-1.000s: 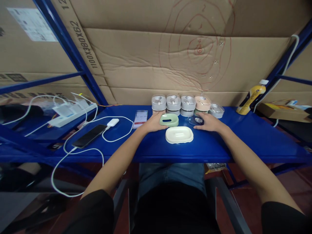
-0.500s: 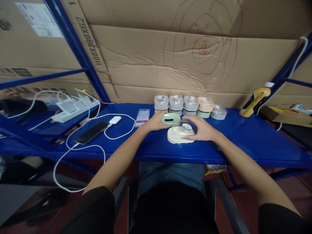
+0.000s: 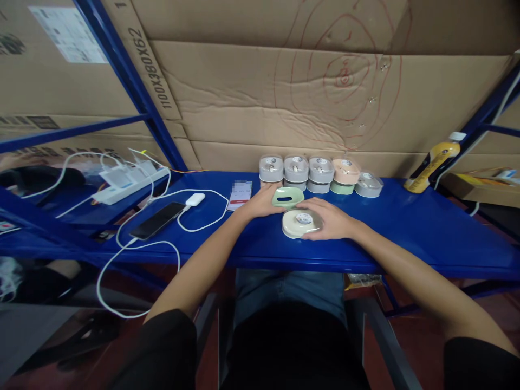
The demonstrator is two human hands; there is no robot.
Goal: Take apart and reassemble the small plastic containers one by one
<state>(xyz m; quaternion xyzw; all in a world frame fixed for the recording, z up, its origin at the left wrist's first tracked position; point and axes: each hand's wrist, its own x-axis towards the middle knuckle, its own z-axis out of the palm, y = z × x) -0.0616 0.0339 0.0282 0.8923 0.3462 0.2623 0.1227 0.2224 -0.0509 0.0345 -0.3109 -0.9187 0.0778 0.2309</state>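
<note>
My left hand (image 3: 261, 202) grips the left end of a pale green plastic dish (image 3: 295, 192) with a dark oblong slot in it. It is tilted, with its slotted face toward me. Just in front of it, a cream rounded box (image 3: 289, 229) rests on the blue table. A clear lid (image 3: 304, 218) with a round white label covers this box. My right hand (image 3: 331, 219) is wrapped around the lid's right side, thumb in front and fingers behind. Part of the box's right side is hidden by that hand.
Several stacked grey, peach and green lidded boxes (image 3: 320, 170) line the back beside the cardboard wall. A lit phone (image 3: 239, 196), a dark phone (image 3: 157, 221) and white cables lie left. A yellow bottle (image 3: 434, 165) stands right. The table's front edge (image 3: 292, 262) is close to me.
The clear lid, tilted over the cream box before, has come down flat onto it with my right hand. My left hand still holds the green dish in about the same place.
</note>
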